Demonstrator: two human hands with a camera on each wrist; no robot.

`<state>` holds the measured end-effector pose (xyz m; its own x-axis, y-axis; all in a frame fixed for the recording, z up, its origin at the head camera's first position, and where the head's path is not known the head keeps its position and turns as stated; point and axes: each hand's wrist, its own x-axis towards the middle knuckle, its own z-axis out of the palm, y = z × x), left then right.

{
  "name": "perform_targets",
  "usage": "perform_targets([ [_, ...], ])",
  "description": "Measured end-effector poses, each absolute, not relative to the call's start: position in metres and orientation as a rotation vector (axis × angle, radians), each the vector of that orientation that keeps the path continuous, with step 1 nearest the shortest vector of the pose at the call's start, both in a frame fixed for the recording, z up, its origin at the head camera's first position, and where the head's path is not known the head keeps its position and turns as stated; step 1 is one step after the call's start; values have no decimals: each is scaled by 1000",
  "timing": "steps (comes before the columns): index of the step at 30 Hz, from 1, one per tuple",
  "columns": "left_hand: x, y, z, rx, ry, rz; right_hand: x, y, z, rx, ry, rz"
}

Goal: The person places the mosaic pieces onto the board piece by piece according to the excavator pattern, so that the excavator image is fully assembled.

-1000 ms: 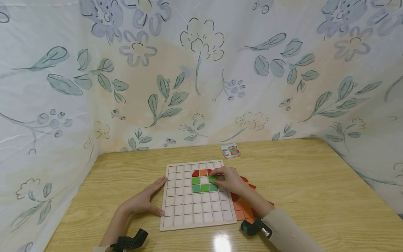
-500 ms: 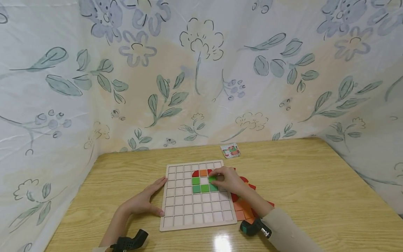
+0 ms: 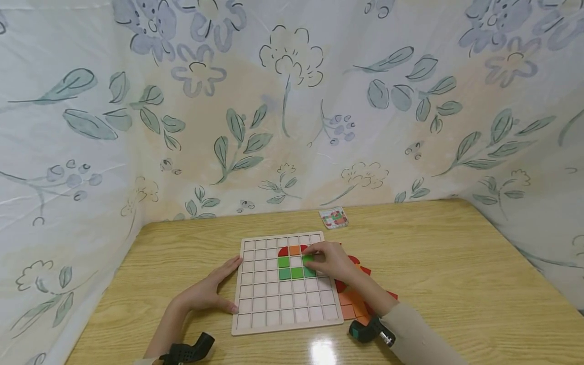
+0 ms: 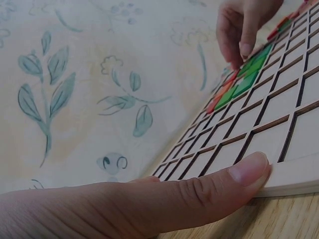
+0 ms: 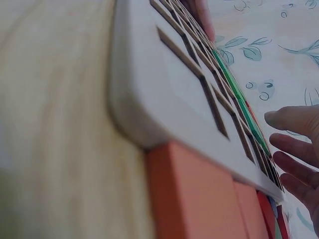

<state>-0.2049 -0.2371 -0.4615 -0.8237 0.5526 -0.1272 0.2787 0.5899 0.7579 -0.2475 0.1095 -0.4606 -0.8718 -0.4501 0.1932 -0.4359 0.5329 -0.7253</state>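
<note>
A pale wooden grid board (image 3: 266,317) lies on the table, with several green tiles (image 3: 297,272), red rounded pieces (image 3: 283,251) and an orange tile (image 3: 294,250) set in its cells. My left hand (image 3: 207,291) is at the board's left edge, fingers and thumb spread apart; in the left wrist view the thumb (image 4: 246,172) rests against the rim. My right hand (image 3: 332,261) reaches over the board's right side. Its thumb and index finger are at a green tile (image 3: 307,259) in the grid, partly hiding it. The right wrist view shows its fingers (image 5: 294,144) loosely bent, holding nothing visible.
Loose orange tiles (image 3: 348,310) and red pieces (image 3: 353,259) lie along the board's right side, partly under my right forearm. A small picture card (image 3: 334,218) lies near the table's back edge. Floral cloth (image 3: 292,101) hangs behind and at both sides.
</note>
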Motion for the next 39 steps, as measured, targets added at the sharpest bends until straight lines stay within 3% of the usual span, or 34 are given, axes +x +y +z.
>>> perform_targets([
  [21,-204,-240,-465,668,2478,1099,-236,164,-467,-505,2655,-1561],
  [39,-203,-235,-461,667,2487,1084,-244,157,-464,-434,2978,-1276],
])
